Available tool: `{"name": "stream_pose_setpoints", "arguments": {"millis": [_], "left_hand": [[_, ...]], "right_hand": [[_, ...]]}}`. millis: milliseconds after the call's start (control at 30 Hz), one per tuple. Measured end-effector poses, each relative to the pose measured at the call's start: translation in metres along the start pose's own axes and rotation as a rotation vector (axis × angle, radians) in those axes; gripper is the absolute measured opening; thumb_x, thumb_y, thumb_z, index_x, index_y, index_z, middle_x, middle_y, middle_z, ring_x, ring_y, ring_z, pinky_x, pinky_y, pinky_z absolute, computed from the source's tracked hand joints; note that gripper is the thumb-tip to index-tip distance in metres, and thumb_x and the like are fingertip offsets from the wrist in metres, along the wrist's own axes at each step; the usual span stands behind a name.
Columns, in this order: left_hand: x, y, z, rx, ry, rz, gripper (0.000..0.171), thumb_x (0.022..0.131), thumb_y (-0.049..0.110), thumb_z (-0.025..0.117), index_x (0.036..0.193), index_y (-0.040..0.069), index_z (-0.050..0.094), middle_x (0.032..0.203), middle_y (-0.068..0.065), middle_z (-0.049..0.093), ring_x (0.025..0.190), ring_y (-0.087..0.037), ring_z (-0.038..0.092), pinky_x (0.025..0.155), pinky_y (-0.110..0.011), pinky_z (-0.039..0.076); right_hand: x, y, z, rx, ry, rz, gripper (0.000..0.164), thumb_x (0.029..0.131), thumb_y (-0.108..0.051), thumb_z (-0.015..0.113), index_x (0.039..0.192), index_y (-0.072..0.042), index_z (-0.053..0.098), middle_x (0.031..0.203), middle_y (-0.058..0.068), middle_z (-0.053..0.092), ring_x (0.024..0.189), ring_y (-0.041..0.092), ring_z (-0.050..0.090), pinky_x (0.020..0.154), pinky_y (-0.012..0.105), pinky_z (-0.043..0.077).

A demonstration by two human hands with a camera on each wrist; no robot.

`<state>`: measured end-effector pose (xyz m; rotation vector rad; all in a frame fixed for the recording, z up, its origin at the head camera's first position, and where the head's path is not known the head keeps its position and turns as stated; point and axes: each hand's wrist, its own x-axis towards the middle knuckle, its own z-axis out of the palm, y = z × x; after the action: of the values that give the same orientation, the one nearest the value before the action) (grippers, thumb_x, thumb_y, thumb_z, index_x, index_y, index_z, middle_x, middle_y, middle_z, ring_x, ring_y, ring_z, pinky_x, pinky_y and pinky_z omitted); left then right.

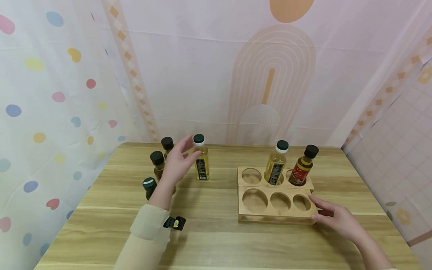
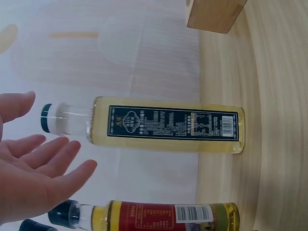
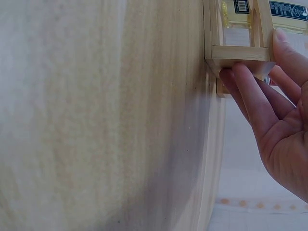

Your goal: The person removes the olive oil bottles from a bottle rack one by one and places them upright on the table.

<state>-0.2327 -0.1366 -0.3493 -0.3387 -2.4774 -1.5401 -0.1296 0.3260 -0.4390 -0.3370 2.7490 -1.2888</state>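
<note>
Beside the spread, empty left fingers (image 2: 75, 177), an upright oil bottle (image 2: 171, 124); within the pinching right fingers (image 3: 255, 94), a rack (image 1: 268, 210).

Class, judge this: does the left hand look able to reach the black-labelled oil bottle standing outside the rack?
Probably yes: the left hand is beside the black-labelled oil bottle, its fingers near the cap, and nothing appears to stand between them.
</note>
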Motion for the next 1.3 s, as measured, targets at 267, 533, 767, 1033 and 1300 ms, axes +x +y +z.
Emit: {"name": "stream_pose_setpoints", "arguments": {"millis": [267, 533, 767, 1033, 1300], "left_hand": [[-0.012, 0.002, 0.000, 0.033, -0.025, 0.001, 0.063, 0.089, 0.024, 0.064, 0.142, 0.010, 0.035, 0.138, -0.009, 0.044, 0.122, -0.026, 0.044, 0.099, -0.050, 0.036], [-0.023, -0.001, 0.006, 0.037, -0.045, 0.007, 0.062, 0.087, 0.023, 0.066, 0.140, 0.007, 0.038, 0.136, -0.014, 0.045, 0.121, -0.027, 0.045, 0.097, -0.050, 0.038], [-0.033, -0.005, 0.019, 0.042, -0.059, -0.004, 0.061, 0.086, 0.023, 0.067, 0.138, 0.007, 0.040, 0.133, -0.013, 0.049, 0.119, -0.027, 0.048, 0.096, -0.049, 0.040], [-0.039, -0.007, 0.039, 0.026, -0.105, 0.044, 0.059, 0.084, 0.015, 0.069, 0.135, 0.001, 0.042, 0.128, -0.018, 0.052, 0.114, -0.031, 0.052, 0.095, -0.051, 0.040], [-0.041, -0.012, 0.063, 0.025, -0.135, 0.070, 0.058, 0.082, 0.013, 0.070, 0.133, 0.002, 0.045, 0.123, -0.014, 0.056, 0.109, -0.027, 0.056, 0.094, -0.044, 0.043]], "right_hand": [[0.001, 0.000, 0.000, -0.010, -0.002, 0.011, 0.061, 0.084, -0.029, 0.067, 0.136, -0.006, 0.046, 0.133, 0.023, 0.045, 0.099, 0.029, 0.061, 0.074, 0.021, 0.051], [0.001, 0.002, 0.001, 0.005, 0.003, 0.005, 0.061, 0.083, -0.028, 0.068, 0.135, -0.005, 0.047, 0.132, 0.024, 0.045, 0.098, 0.020, 0.062, 0.074, 0.021, 0.051], [0.000, 0.004, 0.001, 0.017, 0.008, -0.009, 0.061, 0.083, -0.026, 0.069, 0.134, -0.003, 0.047, 0.131, 0.025, 0.046, 0.093, 0.004, 0.059, 0.073, 0.022, 0.052], [0.000, 0.005, 0.001, 0.006, 0.011, -0.011, 0.060, 0.083, -0.026, 0.069, 0.134, -0.003, 0.047, 0.131, 0.025, 0.046, 0.093, 0.006, 0.060, 0.074, 0.022, 0.052], [0.001, 0.005, 0.002, 0.014, 0.008, -0.016, 0.060, 0.083, -0.026, 0.069, 0.134, -0.002, 0.047, 0.132, 0.025, 0.045, 0.093, 0.006, 0.060, 0.073, 0.022, 0.052]]}}
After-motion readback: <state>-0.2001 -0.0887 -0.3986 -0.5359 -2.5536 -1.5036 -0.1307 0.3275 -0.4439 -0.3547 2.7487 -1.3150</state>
